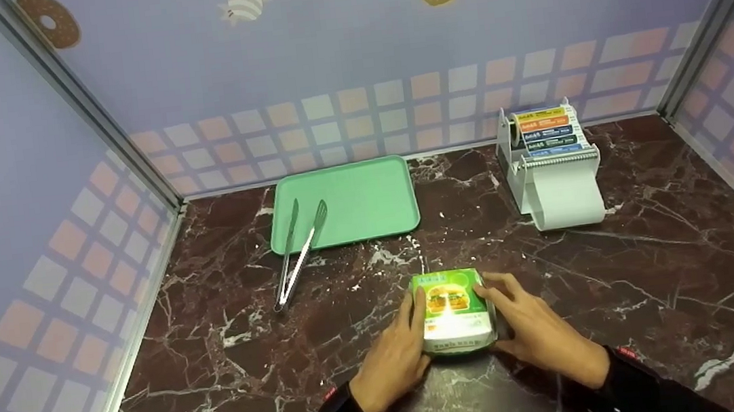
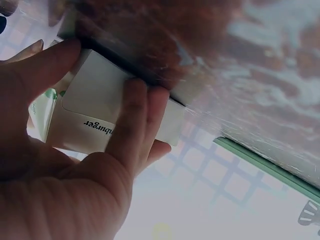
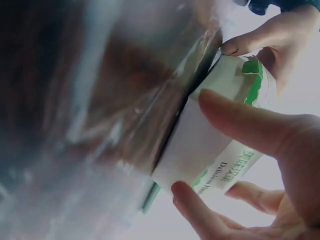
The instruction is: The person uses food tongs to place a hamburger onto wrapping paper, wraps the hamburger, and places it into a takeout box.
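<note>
A closed burger box (image 1: 451, 303) with a green lid and a burger picture stands on the dark marble counter, near the front. My left hand (image 1: 392, 350) holds its left side, the thumb at the near corner and the fingers (image 2: 131, 115) along the white side wall. From the right, my right hand (image 1: 537, 328) grips the opposite side. Its thumb (image 3: 245, 120) and a fingertip press on the white wall in the right wrist view, and another finger reaches over the lid. The underside of the box is hidden.
A green tray (image 1: 366, 199) lies at the back, with metal tongs (image 1: 297, 257) resting across its front edge. Back right stands a white label dispenser (image 1: 557, 165) with several coloured rolls and a hanging paper strip. Patterned walls (image 1: 351, 51) enclose the counter.
</note>
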{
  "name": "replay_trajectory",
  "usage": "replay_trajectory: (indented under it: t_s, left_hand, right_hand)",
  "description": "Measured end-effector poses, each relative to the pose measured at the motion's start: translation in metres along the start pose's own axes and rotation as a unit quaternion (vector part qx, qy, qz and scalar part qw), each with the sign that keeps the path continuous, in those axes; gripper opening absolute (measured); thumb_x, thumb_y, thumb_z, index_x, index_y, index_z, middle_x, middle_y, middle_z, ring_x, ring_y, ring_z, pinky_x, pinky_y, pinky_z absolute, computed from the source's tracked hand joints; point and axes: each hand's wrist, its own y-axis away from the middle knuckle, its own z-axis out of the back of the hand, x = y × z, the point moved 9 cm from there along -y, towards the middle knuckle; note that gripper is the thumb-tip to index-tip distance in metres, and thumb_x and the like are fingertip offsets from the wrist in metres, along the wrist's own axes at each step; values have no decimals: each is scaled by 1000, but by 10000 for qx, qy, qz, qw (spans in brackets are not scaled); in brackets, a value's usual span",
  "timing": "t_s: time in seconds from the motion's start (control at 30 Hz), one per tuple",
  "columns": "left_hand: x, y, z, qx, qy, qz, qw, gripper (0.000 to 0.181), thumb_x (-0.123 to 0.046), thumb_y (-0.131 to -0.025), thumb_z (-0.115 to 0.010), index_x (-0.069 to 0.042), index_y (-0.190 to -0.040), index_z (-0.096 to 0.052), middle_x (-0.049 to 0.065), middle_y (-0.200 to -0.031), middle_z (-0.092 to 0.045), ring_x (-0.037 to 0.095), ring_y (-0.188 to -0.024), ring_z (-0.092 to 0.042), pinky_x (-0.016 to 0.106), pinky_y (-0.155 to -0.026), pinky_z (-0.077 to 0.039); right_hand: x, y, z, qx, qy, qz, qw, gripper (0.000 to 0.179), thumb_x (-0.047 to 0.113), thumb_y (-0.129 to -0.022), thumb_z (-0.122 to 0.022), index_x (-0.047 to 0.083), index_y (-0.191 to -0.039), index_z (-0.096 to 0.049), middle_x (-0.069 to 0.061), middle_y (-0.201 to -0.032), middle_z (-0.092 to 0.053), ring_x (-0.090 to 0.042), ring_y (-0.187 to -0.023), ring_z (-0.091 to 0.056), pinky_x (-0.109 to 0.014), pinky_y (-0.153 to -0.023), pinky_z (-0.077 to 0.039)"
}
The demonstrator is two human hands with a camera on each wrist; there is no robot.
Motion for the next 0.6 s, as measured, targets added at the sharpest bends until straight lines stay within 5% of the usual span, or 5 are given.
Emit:
replay_trajectory:
  t_s: [0.27, 0.6]
  left_hand:
    - [-1, 0, -1, 157, 105, -18, 9998, 108, -9, -80, -83, 6, -160, -12, 37, -160, -20, 38, -111, -66, 36, -92, -59]
    - [-2, -2, 0, 158, 560, -8, 9983, 109, 0, -77, -81, 5, -160, -10, 33, -165, -5, 32, -96, -69, 25, -76, -61]
  right_hand:
    - [-9, 1, -8, 425, -874, -630, 9933, 94, -6, -59, -93, -3, -142, -49, -29, -150, -40, -42, -111, -66, -45, -90, -59]
    - [-7, 0, -10, 510, -770, -471, 9946, 86, -7, -58, -93, -5, -132, -50, -29, -161, -28, -48, -127, -55, -46, -98, -54]
